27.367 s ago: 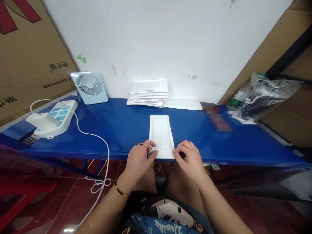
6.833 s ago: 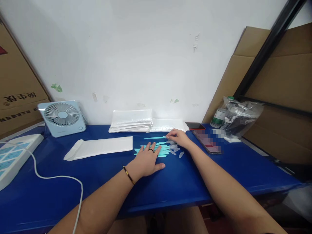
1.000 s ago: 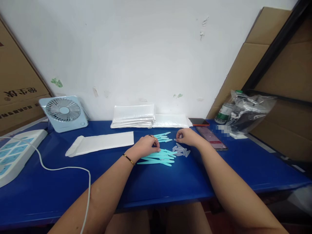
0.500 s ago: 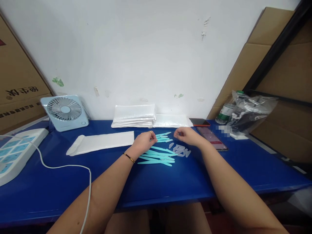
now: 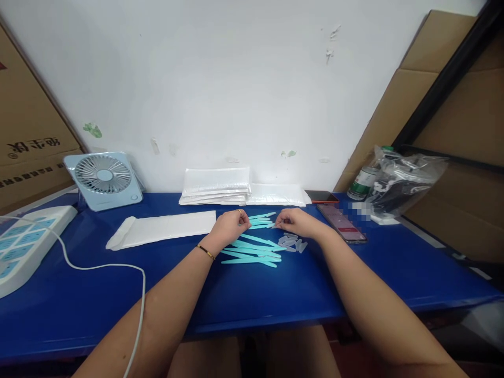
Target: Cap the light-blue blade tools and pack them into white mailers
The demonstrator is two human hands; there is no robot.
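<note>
Several thin turquoise sticks (image 5: pixel 252 251) lie scattered on the blue table (image 5: pixel 275 294), with a smaller group of turquoise sticks (image 5: pixel 263 219) further back. Small clear plastic caps (image 5: pixel 291 242) lie just right of them. My left hand (image 5: pixel 228 227) is closed, pinching one end of a turquoise stick in the far group. My right hand (image 5: pixel 297 222) is closed in a pinch at the other end of that stick, and whether it holds a clear cap I cannot tell. A white padded envelope (image 5: pixel 165 230) lies open-ended to the left.
A stack of white padded envelopes (image 5: pixel 216 186) leans at the wall. A small blue fan (image 5: pixel 104 181) and a power strip (image 5: pixel 23 244) with a white cable (image 5: pixel 98 268) are at left. A phone (image 5: pixel 342 223), a bottle (image 5: pixel 363 184) and a plastic bag (image 5: pixel 405 178) sit at right.
Both hands have moved toward each other over the far group of sticks. My left hand went from the near pile up to that group.
</note>
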